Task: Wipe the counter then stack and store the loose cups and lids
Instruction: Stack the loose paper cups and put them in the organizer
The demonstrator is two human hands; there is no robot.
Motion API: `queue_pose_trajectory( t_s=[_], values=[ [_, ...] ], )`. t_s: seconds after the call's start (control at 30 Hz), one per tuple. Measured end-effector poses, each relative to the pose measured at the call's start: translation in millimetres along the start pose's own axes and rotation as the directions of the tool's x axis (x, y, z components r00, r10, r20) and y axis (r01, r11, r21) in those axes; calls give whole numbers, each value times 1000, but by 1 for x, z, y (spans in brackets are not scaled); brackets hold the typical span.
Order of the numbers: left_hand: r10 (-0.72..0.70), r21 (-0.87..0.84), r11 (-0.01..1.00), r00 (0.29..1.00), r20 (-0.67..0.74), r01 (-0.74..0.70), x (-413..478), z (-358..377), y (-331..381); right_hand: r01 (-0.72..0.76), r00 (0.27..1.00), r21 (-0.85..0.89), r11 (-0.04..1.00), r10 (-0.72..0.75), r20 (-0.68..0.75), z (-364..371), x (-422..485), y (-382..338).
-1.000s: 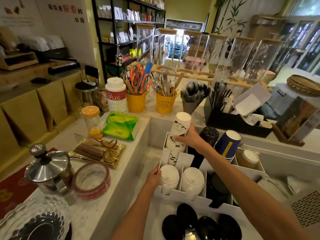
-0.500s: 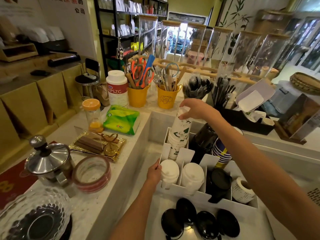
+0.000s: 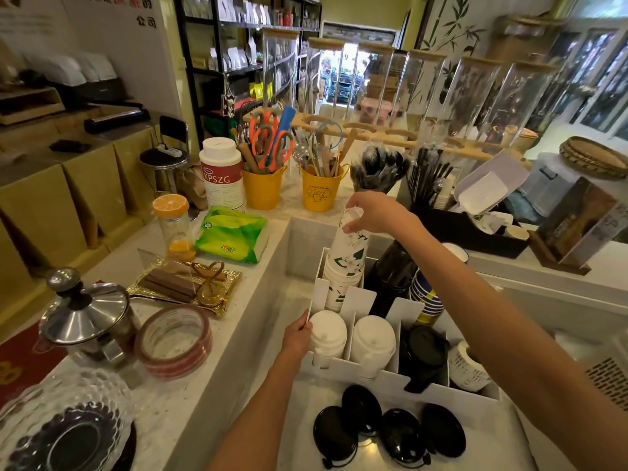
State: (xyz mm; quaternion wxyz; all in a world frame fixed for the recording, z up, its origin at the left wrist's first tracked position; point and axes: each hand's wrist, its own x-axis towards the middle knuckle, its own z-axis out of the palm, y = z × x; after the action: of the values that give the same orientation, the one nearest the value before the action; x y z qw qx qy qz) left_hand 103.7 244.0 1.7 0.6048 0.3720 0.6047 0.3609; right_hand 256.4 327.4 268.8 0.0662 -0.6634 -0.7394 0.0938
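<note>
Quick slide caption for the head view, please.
Right hand grips the top of the flower-print cup stack in the white organizer; left hand holds its near corner.

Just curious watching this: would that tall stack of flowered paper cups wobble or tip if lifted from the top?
Probably light: the flowered cup stack looks like thin paper. It leans in the white organizer, so it may tip. The right hand pinches only the top cup, which might slide off alone.

One wide-angle view is taken from head height, aimed forward and down along a pale counter (image 3: pixel 261 283). A white cup organiser (image 3: pixel 353 300) and its stack of floral paper cups (image 3: pixel 346 266) are seen close below, with black shelves (image 3: pixel 238 45) far behind.
</note>
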Motion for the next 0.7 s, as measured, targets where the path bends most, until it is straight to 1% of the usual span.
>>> queue_pose_trajectory(
  t_s=[0.2, 0.3, 0.37, 0.43, 0.5, 0.57, 0.6, 0.63, 0.7],
  values=[
    [-20, 28, 999, 1000, 13, 19, -5, -1, 8, 3, 999, 14, 1000, -2, -50, 10, -4, 2],
    [-31, 57, 998, 1000, -2, 31, -9, -2, 19, 13, 998, 78, 997, -8, -64, 15, -9, 5],
    [-42, 75, 996, 999, -28, 44, -17, -5, 27, 11, 998, 168, 986, 0, -70, 17, -17, 6],
    [20, 120, 993, 998, -55, -14, -29, -11, 34, 25, 987, 276, 961, 19, -157, 22, -32, 9],
    [148, 189, 973, 986, -79, -131, -43, -21, 41, 81, 953, 336, 938, 26, -302, 31, -56, 12],
    [247, 264, 939, 966, -79, -219, -63, -34, 44, 147, 915, 430, 891, 43, -400, 48, -89, 15],
    [279, 298, 921, 959, -58, -250, -74, -41, 40, 165, 908, 497, 852, 66, -415, 60, -108, 17],
    [305, 322, 905, 952, -31, -279, -84, -49, 33, 165, 910, 571, 804, 100, -403, 74, -127, 18],
    [308, 359, 887, 951, 8, -291, -106, -61, 6, 83, 933, 742, 665, 210, -293, 113, -168, 22]
  ],
)
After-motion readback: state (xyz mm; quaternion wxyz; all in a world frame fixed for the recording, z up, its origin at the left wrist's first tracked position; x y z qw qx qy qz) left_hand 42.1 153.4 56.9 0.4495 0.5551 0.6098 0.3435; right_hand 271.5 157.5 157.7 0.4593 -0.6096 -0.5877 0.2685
